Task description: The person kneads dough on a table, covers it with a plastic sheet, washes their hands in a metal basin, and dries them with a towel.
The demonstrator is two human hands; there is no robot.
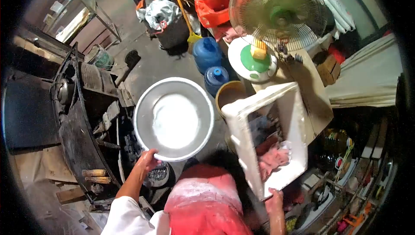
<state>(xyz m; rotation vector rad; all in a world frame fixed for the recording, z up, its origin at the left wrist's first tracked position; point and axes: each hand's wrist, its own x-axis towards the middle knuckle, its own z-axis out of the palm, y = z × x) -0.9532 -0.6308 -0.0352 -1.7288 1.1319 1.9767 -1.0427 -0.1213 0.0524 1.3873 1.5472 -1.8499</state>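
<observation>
Your left hand grips the near rim of a wide metal basin, held up over the floor with its bright inside facing you. Your right hand grips the near end of a white foam box, tilted at the near left edge of the table; pinkish pieces lie inside it. Beyond the basin, a yellowish bucket and two blue water jugs stand on the floor, just off the table's left edge. Farther along, a green-and-white round lid sits near the table's far left corner, beside a fan.
</observation>
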